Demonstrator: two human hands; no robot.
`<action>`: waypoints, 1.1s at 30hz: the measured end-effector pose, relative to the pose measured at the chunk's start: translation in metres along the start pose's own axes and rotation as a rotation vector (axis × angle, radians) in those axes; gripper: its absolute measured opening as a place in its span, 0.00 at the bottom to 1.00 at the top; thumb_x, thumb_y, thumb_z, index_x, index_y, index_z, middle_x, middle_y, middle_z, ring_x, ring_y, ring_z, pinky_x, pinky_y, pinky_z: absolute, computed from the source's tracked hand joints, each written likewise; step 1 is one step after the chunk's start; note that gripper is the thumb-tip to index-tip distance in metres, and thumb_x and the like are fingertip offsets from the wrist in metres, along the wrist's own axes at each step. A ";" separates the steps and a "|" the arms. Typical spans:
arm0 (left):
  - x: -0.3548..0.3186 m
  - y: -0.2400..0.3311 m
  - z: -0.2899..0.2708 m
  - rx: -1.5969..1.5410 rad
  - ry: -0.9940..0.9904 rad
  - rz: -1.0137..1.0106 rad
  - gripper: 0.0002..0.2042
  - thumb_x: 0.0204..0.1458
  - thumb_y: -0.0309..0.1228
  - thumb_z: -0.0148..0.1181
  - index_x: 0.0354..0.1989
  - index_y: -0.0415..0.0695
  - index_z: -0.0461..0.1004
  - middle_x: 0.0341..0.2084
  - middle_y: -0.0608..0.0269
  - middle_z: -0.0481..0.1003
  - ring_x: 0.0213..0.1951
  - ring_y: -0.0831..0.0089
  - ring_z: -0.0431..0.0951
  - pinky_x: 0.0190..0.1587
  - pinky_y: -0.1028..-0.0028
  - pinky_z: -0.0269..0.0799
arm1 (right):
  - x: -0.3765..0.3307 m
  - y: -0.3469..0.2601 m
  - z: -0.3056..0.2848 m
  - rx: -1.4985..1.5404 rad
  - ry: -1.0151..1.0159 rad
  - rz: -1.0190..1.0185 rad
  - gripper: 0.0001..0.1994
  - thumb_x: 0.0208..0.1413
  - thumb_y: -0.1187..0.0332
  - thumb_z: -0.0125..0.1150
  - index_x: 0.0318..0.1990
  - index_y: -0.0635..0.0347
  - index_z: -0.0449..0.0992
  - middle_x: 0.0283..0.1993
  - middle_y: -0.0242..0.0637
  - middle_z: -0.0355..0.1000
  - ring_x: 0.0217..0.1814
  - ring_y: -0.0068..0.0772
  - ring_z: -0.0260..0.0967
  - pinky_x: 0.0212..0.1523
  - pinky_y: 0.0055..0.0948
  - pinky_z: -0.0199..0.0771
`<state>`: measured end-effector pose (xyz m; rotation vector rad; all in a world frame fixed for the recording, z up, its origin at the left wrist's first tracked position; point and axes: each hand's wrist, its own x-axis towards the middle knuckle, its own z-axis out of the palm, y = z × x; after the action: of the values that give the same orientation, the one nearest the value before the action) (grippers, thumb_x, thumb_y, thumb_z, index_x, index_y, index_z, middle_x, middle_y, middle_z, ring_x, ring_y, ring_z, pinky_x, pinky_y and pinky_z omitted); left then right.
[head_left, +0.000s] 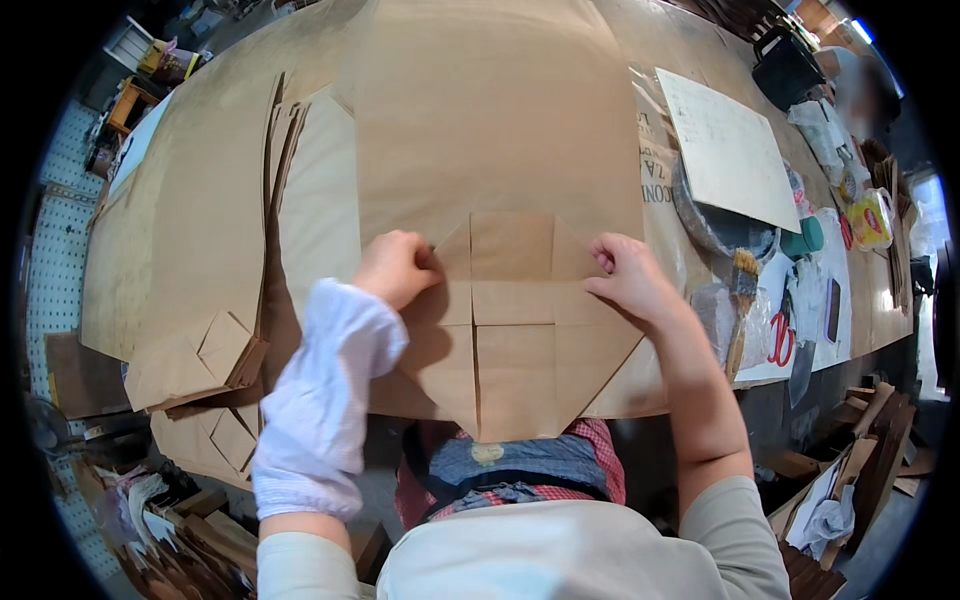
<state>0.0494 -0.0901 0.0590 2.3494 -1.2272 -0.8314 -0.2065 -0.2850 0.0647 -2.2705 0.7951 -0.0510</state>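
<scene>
Fingers (422, 265) at both sides of brown paper bag's (500, 130) folded end

Left hand (398, 268): fingers curled together; can't tell if they're clamped on paper. Right hand (628, 278): thumb and forefinger slightly apart; grip on paper unclear. Bag should be light, stiffish, quick to crease; I'd take it by the flap edges, might tear at folds. Looks plain, smooth, with square creases and slanted corners. Lies flat on table (105, 300), folded end toward body. Stacked bags (205, 200) left; brush (744, 280), red-handled scissors (782, 338) right.
</scene>
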 end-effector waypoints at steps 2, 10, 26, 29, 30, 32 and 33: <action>-0.013 -0.019 -0.010 0.041 -0.063 0.080 0.04 0.40 0.24 0.63 0.26 0.39 0.78 0.29 0.54 0.77 0.31 0.59 0.79 0.37 0.66 0.74 | 0.002 0.012 -0.008 -0.206 -0.062 -0.222 0.10 0.40 0.75 0.63 0.34 0.64 0.74 0.33 0.40 0.73 0.39 0.44 0.72 0.40 0.38 0.73; -0.064 0.013 0.035 0.901 0.346 0.336 0.21 0.43 0.30 0.56 0.47 0.32 0.73 0.46 0.46 0.74 0.58 0.47 0.66 0.63 0.54 0.59 | -0.036 -0.011 0.021 -0.661 0.018 -0.373 0.16 0.43 0.74 0.56 0.44 0.62 0.74 0.44 0.36 0.73 0.49 0.42 0.71 0.48 0.38 0.73; -0.066 -0.028 0.050 -0.230 0.154 0.376 0.41 0.47 0.37 0.66 0.67 0.35 0.52 0.64 0.39 0.57 0.67 0.48 0.55 0.68 0.58 0.52 | -0.041 0.011 0.039 0.221 0.089 -0.179 0.27 0.50 0.65 0.66 0.58 0.66 0.67 0.64 0.48 0.62 0.69 0.45 0.55 0.68 0.42 0.57; -0.053 0.002 0.034 -0.118 0.289 0.224 0.32 0.47 0.32 0.67 0.62 0.40 0.63 0.56 0.46 0.69 0.59 0.53 0.68 0.61 0.62 0.64 | -0.026 0.016 0.043 0.414 0.195 -0.089 0.16 0.51 0.74 0.62 0.48 0.63 0.74 0.57 0.43 0.69 0.60 0.40 0.64 0.58 0.37 0.69; -0.049 0.023 0.038 -0.029 0.450 0.292 0.28 0.44 0.34 0.70 0.55 0.39 0.70 0.46 0.49 0.76 0.50 0.55 0.75 0.53 0.63 0.70 | -0.022 0.018 0.043 0.404 0.263 -0.087 0.13 0.51 0.77 0.61 0.45 0.62 0.75 0.54 0.41 0.71 0.57 0.38 0.67 0.54 0.35 0.72; -0.041 0.043 0.048 0.061 0.581 0.365 0.24 0.45 0.32 0.70 0.51 0.39 0.72 0.42 0.52 0.77 0.44 0.54 0.77 0.47 0.63 0.73 | -0.017 0.021 0.046 0.249 0.340 -0.218 0.14 0.50 0.78 0.61 0.46 0.62 0.75 0.50 0.42 0.72 0.52 0.39 0.69 0.49 0.33 0.74; -0.038 0.045 0.054 0.034 0.610 0.359 0.22 0.45 0.31 0.69 0.50 0.38 0.71 0.40 0.52 0.77 0.42 0.52 0.76 0.46 0.63 0.73 | -0.018 0.020 0.048 0.166 0.376 -0.278 0.14 0.49 0.78 0.61 0.46 0.63 0.75 0.48 0.42 0.73 0.49 0.39 0.70 0.47 0.32 0.74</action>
<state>-0.0299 -0.0863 0.0556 2.0712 -1.3152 0.0291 -0.2198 -0.2559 0.0190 -2.2237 0.6263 -0.6647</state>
